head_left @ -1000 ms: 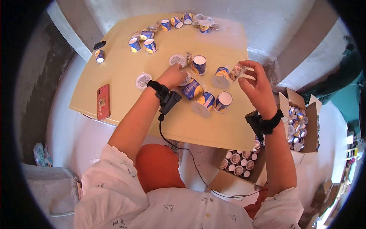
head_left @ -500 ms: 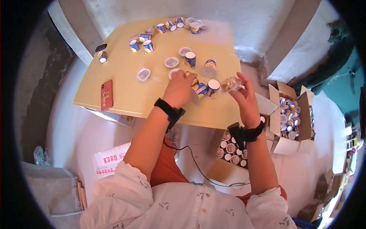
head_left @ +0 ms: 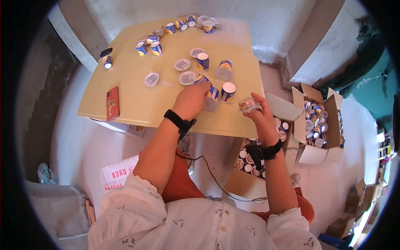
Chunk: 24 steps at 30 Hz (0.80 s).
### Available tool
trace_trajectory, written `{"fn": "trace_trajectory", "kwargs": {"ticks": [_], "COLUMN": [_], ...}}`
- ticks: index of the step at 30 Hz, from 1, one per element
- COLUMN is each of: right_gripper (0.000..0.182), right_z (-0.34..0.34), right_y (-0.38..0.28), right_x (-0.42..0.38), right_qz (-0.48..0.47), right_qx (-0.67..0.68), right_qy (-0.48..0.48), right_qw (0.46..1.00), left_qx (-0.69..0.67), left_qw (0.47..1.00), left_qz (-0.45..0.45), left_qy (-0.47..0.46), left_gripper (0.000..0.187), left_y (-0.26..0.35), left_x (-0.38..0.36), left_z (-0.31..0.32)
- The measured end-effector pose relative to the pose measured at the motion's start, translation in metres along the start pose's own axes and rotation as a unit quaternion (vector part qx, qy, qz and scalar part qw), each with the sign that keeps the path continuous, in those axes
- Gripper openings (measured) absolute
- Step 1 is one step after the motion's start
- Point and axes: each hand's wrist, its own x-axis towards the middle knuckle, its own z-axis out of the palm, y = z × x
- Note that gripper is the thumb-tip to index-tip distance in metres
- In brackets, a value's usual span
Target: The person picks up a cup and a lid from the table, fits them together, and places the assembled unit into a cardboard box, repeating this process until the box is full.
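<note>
My left hand [head_left: 192,100] is closed over the table, its fingers on a blue-and-yellow cup [head_left: 201,79] that it partly hides. Touching that hand on its right is another blue cup [head_left: 212,92], tilted, with a clear plastic lid [head_left: 211,103] at its near end. A blue cup with a white end up [head_left: 228,91] stands just right of these. My right hand [head_left: 263,118] pinches a small clear tub [head_left: 248,104] with brown and reddish pieces inside, above the table's right edge.
More blue cups [head_left: 156,48] and round printed lids [head_left: 182,65] lie across the yellow table [head_left: 133,96]. A red phone [head_left: 112,103] rests near its left edge. Open cartons of cups [head_left: 316,123] stand on the floor at right. A black cable [head_left: 208,171] hangs across my lap.
My right hand has come down and left slightly, still holding the clear tub. The lidded cup beside my left hand has swung round, its lid now facing me. The view has shifted a little.
</note>
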Motion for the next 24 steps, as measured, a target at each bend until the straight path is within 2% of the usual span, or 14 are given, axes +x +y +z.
{"fn": "trace_trajectory", "kwargs": {"ticks": [1,2,5,7,8,10,13,14,16,17,19,20,22,24], "right_gripper": [0.056,0.052,0.046,0.045,0.045,0.045,0.046,0.046,0.048,0.048,0.051,0.051,0.054,0.055], "right_z": [0.000,0.000,0.004,0.008,0.009,0.010,0.002,-0.001,-0.011,-0.014,-0.020,-0.021,-0.021,-0.016], "right_y": [0.001,0.002,0.014,0.018,0.018,0.019,0.020,0.020,0.023,0.023,0.025,0.025,0.020,0.010], "right_x": [0.002,0.004,0.013,0.021,0.025,0.034,0.048,0.052,0.059,0.060,0.060,0.058,0.051,0.042], "right_qz": [0.019,0.037,0.083,0.087,0.090,0.095,0.100,0.100,0.080,0.081,0.039,0.040,0.006,0.000], "right_qx": [-0.040,-0.080,-0.083,-0.092,-0.098,-0.104,-0.110,-0.091,-0.068,-0.068,-0.006,-0.006,0.023,0.029], "right_qy": [-0.023,-0.046,-0.087,-0.097,-0.109,-0.122,-0.083,-0.056,-0.021,-0.022,0.004,0.004,0.028,0.032], "right_qw": [0.999,0.995,0.989,0.987,0.985,0.983,0.985,0.989,0.994,0.994,0.999,0.999,0.999,0.999], "left_qx": [-0.025,-0.025,-0.058,-0.158,-0.158,-0.259,-0.330,-0.329,-0.412,-0.413,-0.283,-0.284,-0.090,-0.104], "left_qw": [0.999,0.999,0.997,0.971,0.971,0.926,0.891,0.891,0.853,0.853,0.918,0.917,0.994,0.989], "left_qz": [-0.020,-0.019,-0.016,-0.123,-0.124,-0.188,-0.209,-0.209,-0.237,-0.237,-0.223,-0.223,-0.062,-0.098], "left_qy": [-0.043,-0.043,-0.041,-0.130,-0.130,-0.201,-0.234,-0.234,-0.213,-0.213,-0.166,-0.167,-0.011,-0.030], "left_gripper": [0.013,0.013,0.015,0.017,0.017,0.018,0.018,0.018,0.023,0.023,0.027,0.027,0.027,0.027], "left_y": [0.001,-0.002,-0.008,-0.003,-0.006,-0.015,-0.019,-0.017,-0.012,-0.008,-0.004,-0.008,-0.019,-0.019], "left_x": [-0.002,-0.003,-0.006,-0.004,-0.003,0.002,0.012,0.014,0.020,0.022,0.025,0.024,0.021,0.024], "left_z": [-0.003,-0.001,0.000,-0.009,-0.007,-0.001,0.008,0.012,0.020,0.023,0.026,0.033,0.050,0.045]}}
